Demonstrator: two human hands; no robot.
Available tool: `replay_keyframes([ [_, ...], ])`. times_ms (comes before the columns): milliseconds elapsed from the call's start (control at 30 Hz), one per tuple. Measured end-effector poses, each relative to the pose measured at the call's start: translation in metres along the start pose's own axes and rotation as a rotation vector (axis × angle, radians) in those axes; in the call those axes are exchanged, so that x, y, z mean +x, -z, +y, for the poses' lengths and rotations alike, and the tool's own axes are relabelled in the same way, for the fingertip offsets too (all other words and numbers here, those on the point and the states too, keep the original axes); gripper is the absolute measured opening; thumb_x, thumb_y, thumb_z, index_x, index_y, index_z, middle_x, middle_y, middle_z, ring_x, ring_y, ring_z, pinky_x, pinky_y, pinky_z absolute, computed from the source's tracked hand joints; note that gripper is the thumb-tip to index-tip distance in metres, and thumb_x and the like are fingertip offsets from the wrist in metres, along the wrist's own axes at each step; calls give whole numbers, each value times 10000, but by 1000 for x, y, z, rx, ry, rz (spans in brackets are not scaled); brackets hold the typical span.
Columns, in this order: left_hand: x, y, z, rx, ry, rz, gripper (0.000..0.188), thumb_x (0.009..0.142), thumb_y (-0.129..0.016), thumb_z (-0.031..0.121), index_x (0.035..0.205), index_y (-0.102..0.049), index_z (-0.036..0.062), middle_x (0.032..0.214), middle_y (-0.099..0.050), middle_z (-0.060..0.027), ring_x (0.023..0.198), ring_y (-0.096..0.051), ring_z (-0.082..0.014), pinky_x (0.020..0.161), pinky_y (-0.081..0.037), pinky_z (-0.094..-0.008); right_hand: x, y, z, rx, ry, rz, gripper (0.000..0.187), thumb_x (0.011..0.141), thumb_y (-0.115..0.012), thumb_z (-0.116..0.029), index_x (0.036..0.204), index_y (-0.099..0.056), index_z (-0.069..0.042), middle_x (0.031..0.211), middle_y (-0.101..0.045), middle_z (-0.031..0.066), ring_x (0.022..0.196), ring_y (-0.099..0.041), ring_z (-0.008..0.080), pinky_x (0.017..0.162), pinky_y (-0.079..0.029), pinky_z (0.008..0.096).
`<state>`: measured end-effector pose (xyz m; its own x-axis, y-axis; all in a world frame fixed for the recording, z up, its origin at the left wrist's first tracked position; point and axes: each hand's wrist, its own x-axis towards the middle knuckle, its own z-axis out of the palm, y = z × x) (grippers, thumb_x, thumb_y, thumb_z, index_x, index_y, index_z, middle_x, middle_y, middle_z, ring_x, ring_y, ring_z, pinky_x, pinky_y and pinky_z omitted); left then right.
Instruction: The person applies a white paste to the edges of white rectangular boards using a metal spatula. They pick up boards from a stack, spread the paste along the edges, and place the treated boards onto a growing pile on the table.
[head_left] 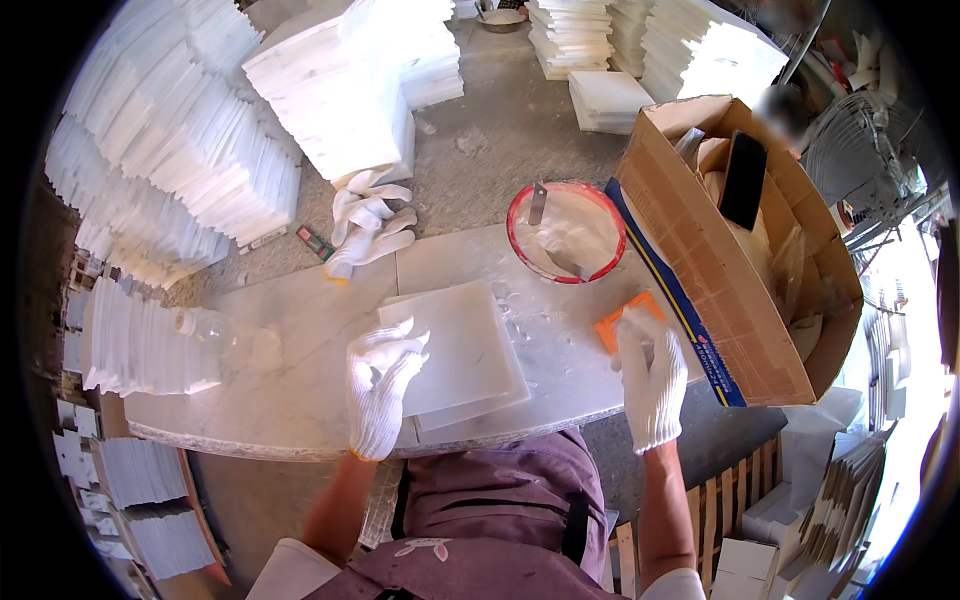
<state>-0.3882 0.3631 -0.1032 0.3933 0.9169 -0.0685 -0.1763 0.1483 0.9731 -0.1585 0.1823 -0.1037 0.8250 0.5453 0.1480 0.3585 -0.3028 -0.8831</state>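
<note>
The left hand (pixel 380 392) is loosely curled, nothing visible within; the right hand (pixel 652 385) is over an orange pad (pixel 608 330), its hold unclear. Between them lie stacked white slabs (pixel 455 350), probably stiff, smooth, brittle, fairly heavy: best taken by opposite edges.

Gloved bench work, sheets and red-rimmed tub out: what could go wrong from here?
1. The overlapping white sheets lie askew near the front edge of the table; a bump from the left hand might shift them.
2. A metal blade stands at the rim of the red-rimmed tub; a sleeve could catch it.
3. The black phone, tilted at the open cardboard box, might slide.
</note>
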Motion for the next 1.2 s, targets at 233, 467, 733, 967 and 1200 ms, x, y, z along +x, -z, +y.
replay_keyframes([
  [233, 0, 8, -31, 311, -223, 99, 235, 853, -657, -46, 1088, -658, -34, 1174, -657, -114, 1060, -633, -184, 901, -515, -299, 81, -40, -24, -476, 250, -168, 303, 928, -623, -280, 1184, -657, -121, 1010, -693, 181, 921, -658, 384, 836, -527, 463],
  [467, -4, 6, -39, 339, -262, 153, 207, 836, -652, -43, 1040, -690, -43, 1114, -690, -121, 1072, -624, -189, 934, -495, -309, 95, -39, -9, -493, 293, -143, 272, 908, -619, -207, 1141, -705, -95, 1044, -701, 150, 867, -688, 314, 801, -542, 381],
  [733, -3, 11, -46, 388, -350, 124, 293, 834, -693, -62, 1119, -641, -19, 1141, -677, -115, 1085, -635, -197, 962, -499, -309, 89, -38, -23, -109, -7, -187, 219, 897, -623, -152, 1056, -729, -46, 906, -708, 152, 612, -665, 209, 649, -514, 339],
  [967, -3, 8, -47, 333, -357, 139, 291, 783, -660, -70, 1072, -680, -43, 1131, -691, -125, 1109, -619, -214, 987, -477, -327, 95, -54, -4, -65, -49, -177, 237, 887, -630, -168, 1055, -733, -35, 809, -698, 139, 588, -639, 183, 629, -505, 313],
  [1200, -2, 13, -52, 353, -317, 127, 295, 797, -659, -71, 1090, -662, -42, 1122, -689, -127, 1088, -628, -208, 960, -494, -317, 93, -56, -6, 103, -211, -212, 250, 902, -635, -169, 1070, -725, -7, 778, -695, 75, 605, -619, 118, 591, -493, 272],
])
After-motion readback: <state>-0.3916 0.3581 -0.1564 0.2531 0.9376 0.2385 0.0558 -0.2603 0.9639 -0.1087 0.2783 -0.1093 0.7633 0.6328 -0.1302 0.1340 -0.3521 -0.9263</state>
